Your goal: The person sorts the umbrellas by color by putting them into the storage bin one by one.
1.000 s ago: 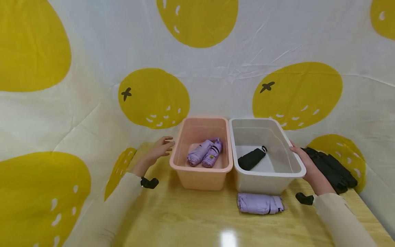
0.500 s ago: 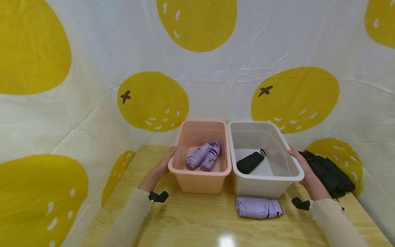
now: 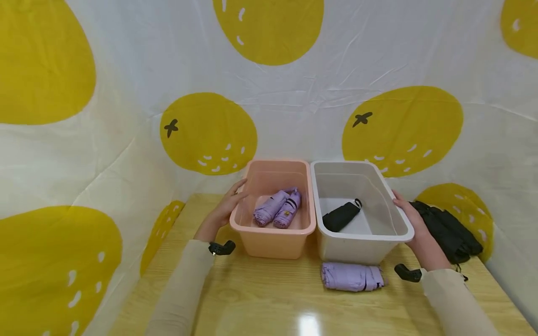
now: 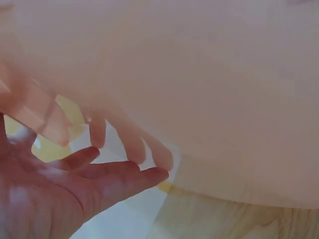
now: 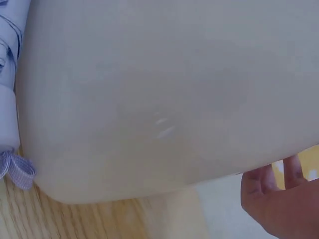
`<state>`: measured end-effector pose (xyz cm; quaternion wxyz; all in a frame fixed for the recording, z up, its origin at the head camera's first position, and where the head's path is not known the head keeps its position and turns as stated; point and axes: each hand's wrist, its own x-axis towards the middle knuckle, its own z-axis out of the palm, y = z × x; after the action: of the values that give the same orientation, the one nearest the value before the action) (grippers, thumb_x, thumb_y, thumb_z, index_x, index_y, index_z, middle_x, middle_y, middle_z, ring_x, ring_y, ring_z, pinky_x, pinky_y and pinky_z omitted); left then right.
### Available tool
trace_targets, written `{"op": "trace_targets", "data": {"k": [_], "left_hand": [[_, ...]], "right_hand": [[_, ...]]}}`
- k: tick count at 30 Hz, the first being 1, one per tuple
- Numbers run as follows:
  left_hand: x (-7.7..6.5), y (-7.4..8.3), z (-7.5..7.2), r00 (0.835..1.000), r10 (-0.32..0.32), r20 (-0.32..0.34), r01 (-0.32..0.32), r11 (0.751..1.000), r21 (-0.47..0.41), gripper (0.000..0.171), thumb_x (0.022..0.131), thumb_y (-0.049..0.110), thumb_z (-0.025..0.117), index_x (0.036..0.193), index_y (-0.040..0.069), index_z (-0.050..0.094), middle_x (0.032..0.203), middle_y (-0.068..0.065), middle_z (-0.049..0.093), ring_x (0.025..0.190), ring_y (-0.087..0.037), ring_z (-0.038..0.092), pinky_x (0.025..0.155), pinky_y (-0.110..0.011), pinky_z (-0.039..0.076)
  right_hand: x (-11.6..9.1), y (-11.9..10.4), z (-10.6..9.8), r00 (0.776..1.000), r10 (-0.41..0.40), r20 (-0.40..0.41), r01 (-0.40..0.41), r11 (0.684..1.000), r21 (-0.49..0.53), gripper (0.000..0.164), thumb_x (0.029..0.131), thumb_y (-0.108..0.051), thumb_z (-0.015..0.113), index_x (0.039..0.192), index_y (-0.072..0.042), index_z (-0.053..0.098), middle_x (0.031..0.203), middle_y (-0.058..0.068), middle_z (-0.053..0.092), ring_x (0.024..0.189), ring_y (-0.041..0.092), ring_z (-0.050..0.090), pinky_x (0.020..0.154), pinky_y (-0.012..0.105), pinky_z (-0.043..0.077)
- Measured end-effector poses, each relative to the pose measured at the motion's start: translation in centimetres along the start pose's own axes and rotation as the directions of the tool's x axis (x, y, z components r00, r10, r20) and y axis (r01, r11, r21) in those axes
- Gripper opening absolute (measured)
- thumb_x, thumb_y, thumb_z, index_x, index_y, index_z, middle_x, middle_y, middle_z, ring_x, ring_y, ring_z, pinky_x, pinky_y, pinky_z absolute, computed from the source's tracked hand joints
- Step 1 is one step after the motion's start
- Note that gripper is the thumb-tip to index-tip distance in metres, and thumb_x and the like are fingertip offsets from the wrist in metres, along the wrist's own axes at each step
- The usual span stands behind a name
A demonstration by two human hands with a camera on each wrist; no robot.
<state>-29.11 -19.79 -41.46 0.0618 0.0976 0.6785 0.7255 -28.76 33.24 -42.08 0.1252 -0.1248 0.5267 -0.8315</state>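
In the head view a pink bin point(image 3: 273, 245) and a white bin point(image 3: 357, 249) stand side by side. My left hand point(image 3: 222, 211) lies along the pink bin's left side. Its fingers point(image 4: 132, 181) look extended in the left wrist view, with tips at the wall. At the white bin's right side is my right hand point(image 3: 414, 221), its fingers against the outer wall beneath the rim. Two purple folded umbrellas, one point(image 3: 271, 208) beside another point(image 3: 288, 211), lie in the pink bin. A black folded umbrella point(image 3: 342, 216) lies in the white one.
Another purple folded umbrella point(image 3: 352, 277) lies on the wooden table point(image 3: 252, 298) in front of the white bin. Black folded umbrellas point(image 3: 449, 231) lie right of my right hand. A white cloth with yellow fruit print point(image 3: 302, 126) hangs behind the bins.
My left hand has moved right, from beside the pink bin to its left side. My right hand stays at the white bin, and the umbrellas keep their places.
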Motion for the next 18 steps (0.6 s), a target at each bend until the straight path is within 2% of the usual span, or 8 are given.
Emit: {"op": "trace_targets", "data": {"k": [4, 5, 11, 13, 18], "left_hand": [[0.3, -0.3, -0.2, 1.0, 0.01, -0.018, -0.009, 0.999, 0.046, 0.057, 0.104, 0.018, 0.041, 0.156, 0.023, 0.017, 0.145, -0.024, 0.031, 0.12, -0.034, 0.046, 0.106, -0.056, 0.031], [0.2, -0.3, -0.2, 1.0, 0.015, -0.024, -0.014, 0.999, 0.047, 0.058, 0.104, 0.018, 0.042, 0.156, 0.022, 0.017, 0.143, -0.025, 0.033, 0.118, -0.034, 0.047, 0.105, -0.055, 0.032], [0.2, -0.4, 0.0, 1.0, 0.007, -0.006, -0.007, 0.998, 0.058, 0.057, 0.104, 0.016, 0.039, 0.156, 0.019, 0.016, 0.136, -0.028, 0.041, 0.114, -0.039, 0.05, 0.092, -0.042, 0.048], [0.3, -0.4, 0.2, 1.0, 0.008, -0.019, -0.007, 0.998, 0.061, 0.056, 0.104, 0.015, 0.039, 0.156, 0.021, 0.017, 0.135, -0.028, 0.042, 0.114, -0.039, 0.051, 0.089, -0.04, 0.049], [0.1, -0.3, 0.4, 0.996, 0.018, -0.082, -0.012, 0.997, 0.081, 0.056, 0.104, 0.016, 0.04, 0.156, 0.024, 0.02, 0.139, -0.025, 0.041, 0.113, -0.035, 0.052, 0.094, -0.045, 0.045]], "right_hand": [[-0.3, -0.6, 0.2, 0.992, 0.031, -0.126, -0.038, 0.998, -0.053, 0.063, 0.106, -0.025, 0.04, 0.157, -0.028, 0.004, 0.158, -0.003, 0.014, 0.105, 0.001, 0.056, 0.085, 0.023, 0.05], [-0.3, -0.7, 0.2, 0.989, 0.039, -0.141, -0.048, 0.997, -0.063, 0.064, 0.105, -0.026, 0.041, 0.157, -0.028, 0.005, 0.159, -0.003, 0.013, 0.104, 0.001, 0.056, 0.084, 0.023, 0.05], [-0.8, -1.3, -0.4, 0.969, 0.065, -0.239, -0.117, 0.971, -0.21, 0.066, 0.101, -0.032, 0.051, 0.157, -0.029, 0.015, 0.158, -0.002, 0.018, 0.1, 0.0, 0.056, 0.076, 0.023, 0.053], [-0.8, -1.4, -0.6, 0.966, 0.056, -0.253, -0.124, 0.957, -0.262, 0.066, 0.1, -0.034, 0.053, 0.156, -0.029, 0.019, 0.157, 0.0, 0.022, 0.1, 0.0, 0.056, 0.076, 0.025, 0.053], [-0.2, -1.4, -0.4, 0.968, 0.016, -0.25, -0.11, 0.924, -0.367, 0.064, 0.099, -0.037, 0.055, 0.155, -0.025, 0.027, 0.149, 0.0, 0.035, 0.098, 0.001, 0.059, 0.077, 0.025, 0.054]]}}
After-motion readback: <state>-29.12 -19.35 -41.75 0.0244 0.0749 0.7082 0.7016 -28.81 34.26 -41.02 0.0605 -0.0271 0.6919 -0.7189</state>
